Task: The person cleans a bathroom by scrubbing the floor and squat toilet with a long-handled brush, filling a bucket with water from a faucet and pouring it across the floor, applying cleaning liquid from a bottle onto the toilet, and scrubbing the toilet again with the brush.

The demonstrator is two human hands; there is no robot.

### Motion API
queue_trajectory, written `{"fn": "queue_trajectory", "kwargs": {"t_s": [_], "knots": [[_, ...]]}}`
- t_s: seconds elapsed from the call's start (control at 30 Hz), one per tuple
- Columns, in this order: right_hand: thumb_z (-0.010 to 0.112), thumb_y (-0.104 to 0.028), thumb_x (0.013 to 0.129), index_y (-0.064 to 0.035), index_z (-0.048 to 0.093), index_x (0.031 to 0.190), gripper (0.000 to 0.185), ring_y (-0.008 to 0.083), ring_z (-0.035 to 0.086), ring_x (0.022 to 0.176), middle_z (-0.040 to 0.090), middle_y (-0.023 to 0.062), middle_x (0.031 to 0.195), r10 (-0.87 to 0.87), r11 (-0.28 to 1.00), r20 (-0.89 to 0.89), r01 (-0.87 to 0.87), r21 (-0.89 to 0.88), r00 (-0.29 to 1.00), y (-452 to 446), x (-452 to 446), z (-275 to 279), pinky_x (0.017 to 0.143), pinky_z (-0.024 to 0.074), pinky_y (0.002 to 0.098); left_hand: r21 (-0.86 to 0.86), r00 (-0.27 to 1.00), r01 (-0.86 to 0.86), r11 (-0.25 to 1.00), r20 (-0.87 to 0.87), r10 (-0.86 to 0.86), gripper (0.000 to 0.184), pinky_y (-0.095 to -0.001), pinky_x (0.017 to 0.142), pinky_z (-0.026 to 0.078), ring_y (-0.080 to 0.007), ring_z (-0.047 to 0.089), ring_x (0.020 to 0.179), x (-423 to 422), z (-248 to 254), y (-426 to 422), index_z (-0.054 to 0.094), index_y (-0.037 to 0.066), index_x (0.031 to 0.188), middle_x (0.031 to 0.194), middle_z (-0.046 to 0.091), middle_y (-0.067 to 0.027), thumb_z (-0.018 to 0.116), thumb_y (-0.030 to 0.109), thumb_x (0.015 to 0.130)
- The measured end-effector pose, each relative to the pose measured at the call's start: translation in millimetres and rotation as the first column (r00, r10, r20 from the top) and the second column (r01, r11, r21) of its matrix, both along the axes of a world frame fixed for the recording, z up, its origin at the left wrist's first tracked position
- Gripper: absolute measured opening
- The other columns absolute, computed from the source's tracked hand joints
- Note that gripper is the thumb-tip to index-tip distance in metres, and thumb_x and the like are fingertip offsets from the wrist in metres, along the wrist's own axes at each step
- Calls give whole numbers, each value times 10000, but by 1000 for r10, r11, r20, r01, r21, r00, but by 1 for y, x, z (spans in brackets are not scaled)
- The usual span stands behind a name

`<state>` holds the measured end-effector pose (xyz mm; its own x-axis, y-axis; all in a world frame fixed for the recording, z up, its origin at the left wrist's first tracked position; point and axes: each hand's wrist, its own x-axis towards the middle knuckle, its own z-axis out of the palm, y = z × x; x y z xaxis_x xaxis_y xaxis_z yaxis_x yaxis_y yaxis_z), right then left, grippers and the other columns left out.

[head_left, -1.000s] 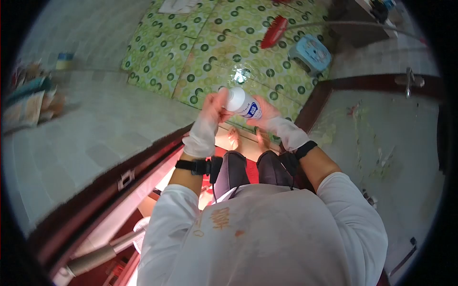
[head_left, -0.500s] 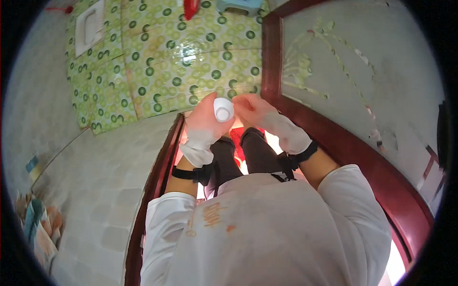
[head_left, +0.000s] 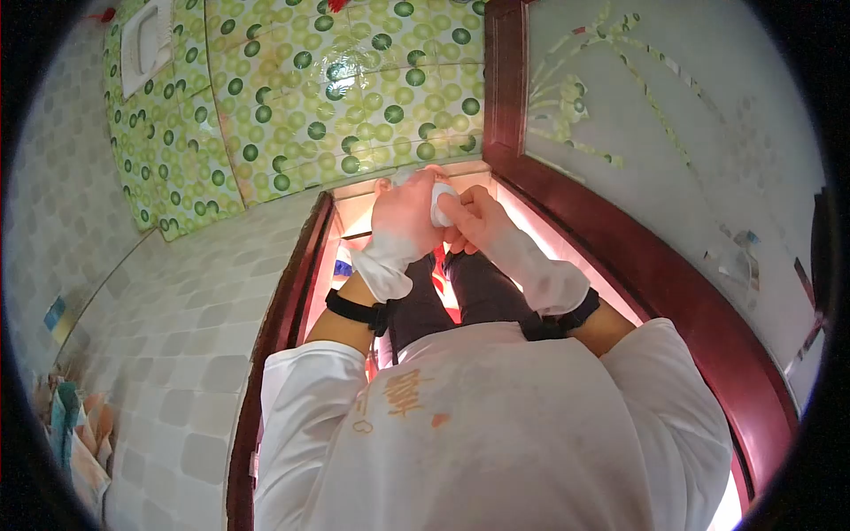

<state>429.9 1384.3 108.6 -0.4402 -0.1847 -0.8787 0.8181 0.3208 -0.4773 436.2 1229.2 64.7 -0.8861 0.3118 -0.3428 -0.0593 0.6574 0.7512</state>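
Wht tee (head_left: 496,442) w/ short, loose slvs (head_left: 305,398) & faint grey smudges (head_left: 531,380). Orange-brn print (head_left: 403,392) on tee's L half, sml orange spot (head_left: 441,420) there too. Beyond tee's slvs: blk L strap (head_left: 352,308) & blk R strap (head_left: 583,310). Farther out from tee: thin, see-thru whitish L glove (head_left: 390,252) & R glove (head_left: 531,261), wrinkled cuffs (head_left: 382,276). Dk trousers (head_left: 482,294) past tee's hem.

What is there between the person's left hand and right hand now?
The head view shows the white bottle there: the left hand holds it, and the right hand is at its visible end, grip unclear.
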Motion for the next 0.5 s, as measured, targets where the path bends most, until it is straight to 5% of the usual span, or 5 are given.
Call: {"fn": "queue_trajectory", "kwargs": {"t_s": [0.17,0.33,0.37,0.43,0.5], "knots": [[564,-472,876,17,361,1258,653,123,566,613,583,90,770,-3,1000,-12,3,-1,1000,8,12,-21,547,475,262,78,985,-85,993,-147,96,619,-441,625,490,-319,640,736,14,-23,16,486,39,1077,915,637,-107,782,242,573],[567,-513,851,-5,488,981,531,108,551,565,614,76,738,-86,995,22,85,58,996,26,26,-43,493,424,224,-11,982,49,999,181,-46,582,-441,668,477,-364,602,751,28,-60,43,512,57,1058,914,575,-147,770,238,570],[575,-498,846,-9,509,951,505,105,538,529,610,71,702,-109,985,149,87,150,983,27,21,-46,460,409,222,-12,983,43,999,181,-40,582,-441,668,477,-364,602,751,34,-74,51,512,57,1058,914,575,-147,770,238,570],[583,-483,841,-12,531,921,480,101,525,494,606,67,666,-139,967,279,70,244,950,36,23,-60,426,395,221,-183,969,178,967,-138,-204,647,-371,578,491,-293,650,702,51,-99,71,464,15,1078,959,580,-97,780,212,549],[612,-439,817,-46,568,831,395,105,503,417,579,63,589,-233,969,259,202,140,938,62,44,-90,361,347,214,-207,967,229,951,-67,-247,635,-360,580,489,-259,653,714,52,-98,86,466,10,1087,1013,556,-78,766,218,568]]}}
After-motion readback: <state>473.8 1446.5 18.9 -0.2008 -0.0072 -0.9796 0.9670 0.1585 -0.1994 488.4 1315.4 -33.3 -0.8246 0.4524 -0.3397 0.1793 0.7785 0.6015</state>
